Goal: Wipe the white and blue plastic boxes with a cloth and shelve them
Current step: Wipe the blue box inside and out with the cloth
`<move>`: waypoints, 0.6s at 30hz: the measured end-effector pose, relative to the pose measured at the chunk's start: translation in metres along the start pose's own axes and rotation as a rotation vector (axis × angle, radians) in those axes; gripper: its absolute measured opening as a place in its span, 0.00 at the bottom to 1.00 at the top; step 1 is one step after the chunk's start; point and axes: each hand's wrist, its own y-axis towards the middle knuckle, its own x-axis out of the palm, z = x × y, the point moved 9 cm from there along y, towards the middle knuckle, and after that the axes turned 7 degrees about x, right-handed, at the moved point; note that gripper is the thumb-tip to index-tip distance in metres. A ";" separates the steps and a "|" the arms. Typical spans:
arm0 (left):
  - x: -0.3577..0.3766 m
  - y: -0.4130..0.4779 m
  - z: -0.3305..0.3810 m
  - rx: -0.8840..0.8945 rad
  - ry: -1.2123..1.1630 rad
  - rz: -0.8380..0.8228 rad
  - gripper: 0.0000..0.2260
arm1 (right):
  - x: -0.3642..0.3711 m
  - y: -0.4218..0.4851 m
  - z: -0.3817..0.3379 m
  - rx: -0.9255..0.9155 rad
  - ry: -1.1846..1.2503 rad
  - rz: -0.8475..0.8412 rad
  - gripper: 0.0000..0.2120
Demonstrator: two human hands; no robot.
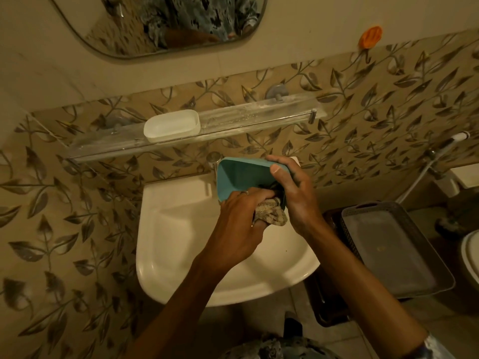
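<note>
A blue plastic box is held tilted over the sink, its open side facing me. My right hand grips its right rim, thumb over the edge. My left hand grips a patterned beige cloth and pushes it into the box's lower corner. A white plastic box stands on the glass shelf above the sink, left of the shelf's middle.
A white wash basin sits below my hands, its tap just left of the blue box. A grey basket tray stands to the right. A mirror and an orange wall hook hang above.
</note>
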 end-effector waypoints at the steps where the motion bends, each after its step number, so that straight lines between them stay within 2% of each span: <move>1: 0.000 0.000 0.000 -0.008 -0.010 0.005 0.20 | 0.000 0.000 -0.001 -0.009 0.008 0.008 0.19; 4: 0.002 -0.004 0.000 0.001 0.107 -0.018 0.24 | -0.002 -0.004 -0.001 -0.017 0.082 0.048 0.24; 6: 0.013 -0.009 -0.002 -0.028 0.318 -0.107 0.35 | -0.001 -0.008 0.003 -0.006 0.125 0.069 0.28; 7: 0.017 -0.011 -0.002 -0.036 0.438 -0.126 0.36 | 0.000 -0.011 0.006 0.007 0.141 0.075 0.29; 9: 0.013 -0.010 0.000 -0.011 0.576 -0.076 0.34 | 0.006 -0.016 0.013 0.050 0.210 0.051 0.31; 13: -0.002 -0.002 0.003 0.196 0.594 0.002 0.29 | 0.016 -0.024 0.037 0.308 0.478 -0.128 0.33; 15: -0.004 -0.005 0.011 0.328 0.585 -0.042 0.25 | 0.020 -0.028 0.044 0.442 0.560 -0.287 0.39; 17: -0.001 -0.010 0.020 0.455 0.604 -0.106 0.24 | 0.023 -0.033 0.043 0.533 0.612 -0.476 0.39; 18: 0.002 -0.013 0.023 0.512 0.611 -0.152 0.23 | 0.023 -0.035 0.045 0.603 0.631 -0.514 0.37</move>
